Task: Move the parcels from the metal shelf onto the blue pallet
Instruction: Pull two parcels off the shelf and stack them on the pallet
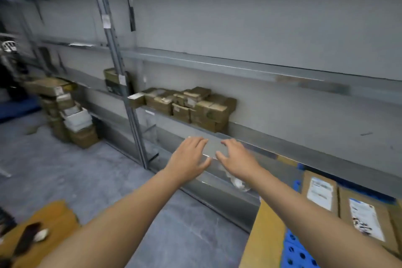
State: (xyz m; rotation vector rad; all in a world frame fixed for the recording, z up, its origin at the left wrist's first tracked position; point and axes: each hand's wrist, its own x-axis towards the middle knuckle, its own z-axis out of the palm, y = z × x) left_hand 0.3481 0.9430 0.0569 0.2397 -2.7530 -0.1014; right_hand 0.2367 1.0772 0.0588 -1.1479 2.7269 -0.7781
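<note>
- Both my arms reach forward; my left hand [188, 159] is open, palm down, fingers spread, holding nothing.
- My right hand [236, 158] is just beside it, also open with fingers loosely spread and empty; a narrow gap separates the two hands.
- Both hands hover in front of the front edge of the metal shelf [250, 67]; I cannot tell whether the fingertips touch the rail.
- Beyond my fingers and slightly left, a cluster of brown parcels [191, 104] sits on the shelf board, packed against each other, some stacked two high.
- Below and right of my right hand, the blue pallet [292, 250] lies on the floor, with flat labelled cartons [319, 191] lying on it.
- Far left of my left hand, a stack of boxes [69, 115] stands on the floor.
- Under my right wrist, a crumpled bit of clear plastic [239, 181] lies by the bottom rail.
</note>
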